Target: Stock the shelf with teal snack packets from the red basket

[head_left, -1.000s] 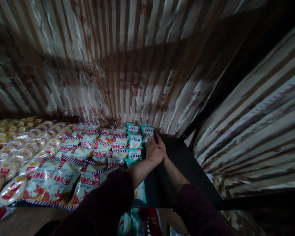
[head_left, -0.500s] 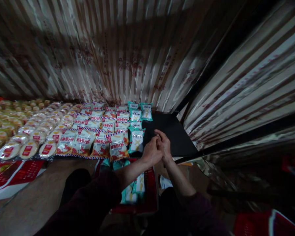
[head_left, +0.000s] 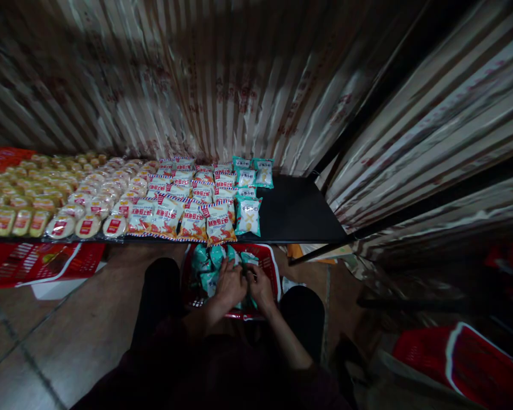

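Between my knees sits a red plastic basket (head_left: 274, 267) holding several teal-and-white snack bags (head_left: 208, 281). My left hand (head_left: 231, 285) reaches into it, fingers stretched forward and lying over the bags. Close beside it, my right hand (head_left: 260, 287) has its fingers curled in among the bags; whatever they grip is hidden. On the black shelf (head_left: 297, 213) above the basket, matching teal snack bags (head_left: 248, 216) stand in a short column, the front one upright. White-and-orange snack bags (head_left: 220, 222) fill rows just left of them.
Round packaged cakes (head_left: 88, 226) and yellow packaged cakes (head_left: 22, 221) cover the shelf's left part. Red baskets lie at the left (head_left: 47, 265) and lower right (head_left: 487, 364). A dark metal bar (head_left: 410, 219) slopes along the right, before wrinkled striped sheeting (head_left: 239, 85).
Both my hands have come down from above the shelf, where they were together, into the basket. The camera view has shifted, showing more of the floor and basket.
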`<state>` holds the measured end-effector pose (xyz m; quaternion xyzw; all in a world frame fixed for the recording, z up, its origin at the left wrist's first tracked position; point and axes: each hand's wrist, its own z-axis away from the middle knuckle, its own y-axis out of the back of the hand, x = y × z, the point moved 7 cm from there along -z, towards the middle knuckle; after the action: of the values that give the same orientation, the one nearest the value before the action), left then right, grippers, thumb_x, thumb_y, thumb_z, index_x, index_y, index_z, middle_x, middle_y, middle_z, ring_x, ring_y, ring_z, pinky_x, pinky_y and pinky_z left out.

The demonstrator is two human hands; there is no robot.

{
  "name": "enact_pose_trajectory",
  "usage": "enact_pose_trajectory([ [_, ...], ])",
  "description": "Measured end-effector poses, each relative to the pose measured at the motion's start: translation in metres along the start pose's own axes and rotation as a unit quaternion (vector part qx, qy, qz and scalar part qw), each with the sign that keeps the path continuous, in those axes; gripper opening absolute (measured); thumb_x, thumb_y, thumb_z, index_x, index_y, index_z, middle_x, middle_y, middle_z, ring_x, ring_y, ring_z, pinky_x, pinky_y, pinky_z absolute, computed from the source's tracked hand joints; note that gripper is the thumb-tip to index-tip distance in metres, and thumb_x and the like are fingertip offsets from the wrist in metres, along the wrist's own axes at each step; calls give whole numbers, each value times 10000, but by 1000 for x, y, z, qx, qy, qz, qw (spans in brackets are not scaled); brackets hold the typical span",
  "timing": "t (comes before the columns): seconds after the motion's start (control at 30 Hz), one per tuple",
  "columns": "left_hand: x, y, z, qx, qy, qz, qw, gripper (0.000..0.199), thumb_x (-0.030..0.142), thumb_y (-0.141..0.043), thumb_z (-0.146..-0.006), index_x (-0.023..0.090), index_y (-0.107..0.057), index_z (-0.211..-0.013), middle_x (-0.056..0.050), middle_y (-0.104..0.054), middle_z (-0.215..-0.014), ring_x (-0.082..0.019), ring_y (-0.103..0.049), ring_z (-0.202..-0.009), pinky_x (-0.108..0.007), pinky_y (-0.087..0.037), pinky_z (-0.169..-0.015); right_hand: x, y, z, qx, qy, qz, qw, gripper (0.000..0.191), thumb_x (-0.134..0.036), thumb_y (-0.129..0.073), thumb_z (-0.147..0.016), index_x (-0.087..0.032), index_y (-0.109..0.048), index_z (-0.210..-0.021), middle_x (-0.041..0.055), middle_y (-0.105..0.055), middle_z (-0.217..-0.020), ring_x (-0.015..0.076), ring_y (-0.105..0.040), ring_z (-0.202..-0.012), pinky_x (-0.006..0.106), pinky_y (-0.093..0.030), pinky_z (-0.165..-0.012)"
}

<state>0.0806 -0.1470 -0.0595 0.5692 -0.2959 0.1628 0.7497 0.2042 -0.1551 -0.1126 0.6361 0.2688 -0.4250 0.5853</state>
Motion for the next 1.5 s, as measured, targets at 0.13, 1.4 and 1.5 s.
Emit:
enact_pose_trajectory([
  [0.13,-39,20,4,21,17,-86,996,429,191,-496,-792,92,-591,-1199,-161,-464,-1400,-303,-219,-1408,-430,-197,-1145,-1,-28,8,-66,-22,-28,997,314,-322,-476,-795,-240,-669,-1030,40,-707,-1054,209,-634,-1012,345,-466,-929],
  [1.4,-69,-16,4,-32,182,553,812,330,327,-787,-633,132,-632,-850,-40,-712,-785,-162,-660,-665,-270,-523,-641,-8,-26,38,-82,-228,-351,904,488,-546,-714,-663,-233,-604,-1021,45,-745,-819,235,-700,-657,310,-538,-496],
  [1.5,-63,-18,2,-31,177,560,809,317,287,-783,-638,126,-631,-866,-47,-720,-793,-174,-672,-690,-285,-536,-670,-8,-21,44,-75,-238,-353,902,512,-520,-748,-627,-238,-610,-1031,38,-747,-832,244,-701,-658,318,-545,-478],
])
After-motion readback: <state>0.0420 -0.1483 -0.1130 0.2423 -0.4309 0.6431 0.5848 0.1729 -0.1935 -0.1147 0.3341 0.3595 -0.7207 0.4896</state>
